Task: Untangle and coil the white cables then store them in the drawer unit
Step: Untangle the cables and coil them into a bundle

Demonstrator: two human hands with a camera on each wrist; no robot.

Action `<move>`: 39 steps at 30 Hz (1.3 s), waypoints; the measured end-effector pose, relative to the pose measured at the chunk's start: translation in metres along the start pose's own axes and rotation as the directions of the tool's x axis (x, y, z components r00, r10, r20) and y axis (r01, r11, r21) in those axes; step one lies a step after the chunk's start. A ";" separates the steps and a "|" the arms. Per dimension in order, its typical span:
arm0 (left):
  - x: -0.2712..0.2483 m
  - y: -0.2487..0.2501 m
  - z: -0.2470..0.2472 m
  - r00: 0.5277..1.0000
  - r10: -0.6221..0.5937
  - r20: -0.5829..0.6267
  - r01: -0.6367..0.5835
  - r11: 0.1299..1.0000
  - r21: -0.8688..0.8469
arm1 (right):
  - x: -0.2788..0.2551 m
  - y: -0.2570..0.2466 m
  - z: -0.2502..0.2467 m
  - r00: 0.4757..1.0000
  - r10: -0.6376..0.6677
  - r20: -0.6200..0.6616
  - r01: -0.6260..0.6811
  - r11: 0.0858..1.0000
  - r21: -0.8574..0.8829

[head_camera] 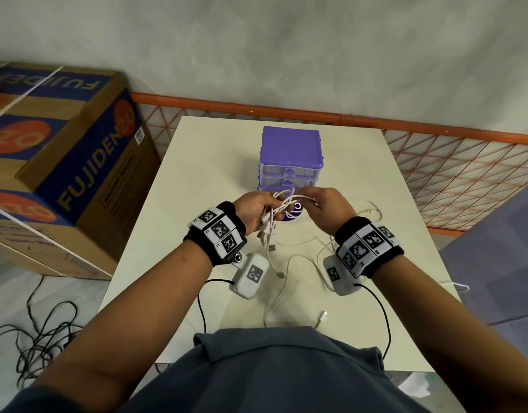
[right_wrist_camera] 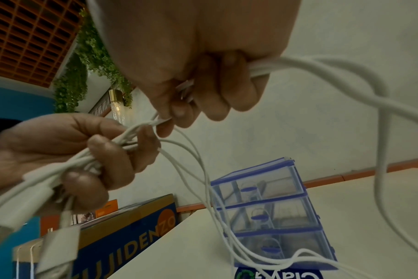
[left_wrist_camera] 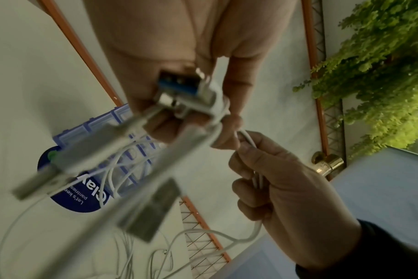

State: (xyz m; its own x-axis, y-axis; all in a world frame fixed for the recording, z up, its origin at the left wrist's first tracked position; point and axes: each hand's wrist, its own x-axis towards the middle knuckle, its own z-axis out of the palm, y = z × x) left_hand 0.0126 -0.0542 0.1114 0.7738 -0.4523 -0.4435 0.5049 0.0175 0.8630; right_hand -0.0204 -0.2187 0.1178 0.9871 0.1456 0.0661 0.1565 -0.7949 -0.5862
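In front of the drawer unit (head_camera: 290, 158) on the bench (head_camera: 215, 162), the left hand (head_camera: 252, 211) has its grip clamped on the white cables (head_camera: 282, 204); the right hand (head_camera: 328, 207) pinches their strands just beside it.

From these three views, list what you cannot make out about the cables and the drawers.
- Head view: the bottom drawer of the drawer unit is hidden behind both hands and the white cables.
- Left wrist view: the USB plugs are blurred; type unreadable.
- Right wrist view: how many cables the left hand grips; fingers cover them.
- All views: drawer contents unclear through the hazy plastic.
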 end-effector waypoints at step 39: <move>0.012 -0.023 -0.003 0.983 -0.033 -0.180 -0.016 0.964 -0.264 | -0.028 0.037 0.019 0.955 0.219 -0.199 -0.169 0.956 0.240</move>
State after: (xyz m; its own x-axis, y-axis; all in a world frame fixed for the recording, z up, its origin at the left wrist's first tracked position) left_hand 0.0112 -0.0576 0.0851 0.8129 -0.2845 -0.5082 0.5756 0.2593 0.7756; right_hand -0.0425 -0.2413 0.0790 0.9837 -0.1519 0.0957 -0.0249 -0.6434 -0.7651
